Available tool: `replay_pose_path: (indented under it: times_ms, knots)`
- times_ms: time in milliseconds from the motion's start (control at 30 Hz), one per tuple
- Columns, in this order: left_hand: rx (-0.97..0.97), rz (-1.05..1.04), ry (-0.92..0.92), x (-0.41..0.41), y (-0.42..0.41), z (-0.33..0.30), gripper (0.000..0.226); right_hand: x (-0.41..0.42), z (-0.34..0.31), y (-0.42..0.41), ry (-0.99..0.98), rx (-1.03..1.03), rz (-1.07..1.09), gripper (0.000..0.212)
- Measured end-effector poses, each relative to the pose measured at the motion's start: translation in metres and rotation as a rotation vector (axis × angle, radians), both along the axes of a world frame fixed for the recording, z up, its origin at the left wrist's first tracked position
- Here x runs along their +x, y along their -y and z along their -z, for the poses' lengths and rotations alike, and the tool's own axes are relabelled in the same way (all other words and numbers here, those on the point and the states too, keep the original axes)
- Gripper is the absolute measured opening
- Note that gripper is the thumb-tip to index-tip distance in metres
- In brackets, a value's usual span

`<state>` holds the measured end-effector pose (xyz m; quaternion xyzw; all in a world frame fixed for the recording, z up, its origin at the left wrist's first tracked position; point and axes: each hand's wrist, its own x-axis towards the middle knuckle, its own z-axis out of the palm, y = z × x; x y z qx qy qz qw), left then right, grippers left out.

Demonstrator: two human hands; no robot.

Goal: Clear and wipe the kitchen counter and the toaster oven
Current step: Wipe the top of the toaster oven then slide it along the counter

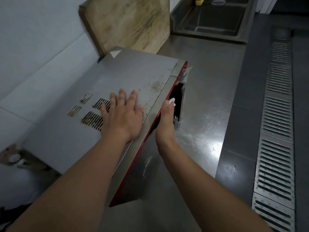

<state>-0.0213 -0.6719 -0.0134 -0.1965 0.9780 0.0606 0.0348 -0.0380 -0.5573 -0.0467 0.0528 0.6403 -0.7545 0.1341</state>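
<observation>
The toaster oven (137,76) stands on the steel counter (209,91), its grey top stained near the front edge and slotted with rusty vents at the left. My left hand (122,114) lies flat on that top with the fingers spread. My right hand (164,121) is at the oven's red-trimmed front, beside the door handle (181,101), and holds a small white cloth or tissue (172,100) against the front face. Most of that cloth is hidden behind my fingers.
A worn wooden cutting board (127,22) leans against the wall behind the oven. A steel sink (215,19) lies at the far end of the counter, with a yellow bottle (199,1) at its rim. A metal floor drain grate (277,123) runs along the right.
</observation>
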Motion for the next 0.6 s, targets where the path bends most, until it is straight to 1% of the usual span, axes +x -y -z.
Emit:
replay_pose_path:
  times_ms: [33, 133, 200, 267, 300, 367, 433, 467, 533, 600]
  knots:
    - [0.0, 0.0, -0.005, -0.001, 0.0, 0.0, 0.059, 0.004, -0.002, 0.0, -0.006, 0.015, -0.007, 0.075]
    - [-0.001, -0.002, -0.002, -0.002, 0.002, -0.001, 0.059, 0.052, 0.0, -0.001, -0.093, 0.052, -0.061, 0.091]
    - [-0.004, 0.0, 0.014, -0.001, 0.0, -0.001, 0.059, 0.109, 0.006, -0.001, -0.163, 0.047, -0.181, 0.091]
    - [0.005, 0.013, 0.033, -0.003, -0.001, -0.002, 0.059, 0.169, 0.01, 0.002, -0.14, 0.019, -0.253, 0.094]
    - [0.011, 0.037, 0.061, -0.004, 0.001, -0.005, 0.059, 0.194, 0.012, 0.005, -0.149, 0.03, -0.258, 0.097]
    - [-0.004, 0.172, 0.156, 0.0, 0.016, -0.01, 0.059, 0.224, 0.016, 0.008, -0.19, 0.058, -0.254, 0.1]
    - [-0.016, 0.317, 0.199, 0.017, 0.04, -0.014, 0.057, 0.219, 0.014, 0.007, -0.108, 0.061, -0.235, 0.1]
    - [-0.024, 0.349, 0.187, 0.027, 0.051, -0.014, 0.058, 0.209, 0.011, 0.007, -0.081, 0.059, -0.237, 0.098]
    - [-0.035, 0.325, 0.124, 0.042, 0.061, -0.011, 0.064, 0.18, 0.005, 0.009, -0.08, 0.072, -0.224, 0.093]
    - [-0.064, 0.265, 0.104, 0.046, 0.058, -0.007, 0.061, 0.142, 0.014, 0.012, -0.084, 0.087, -0.179, 0.092]
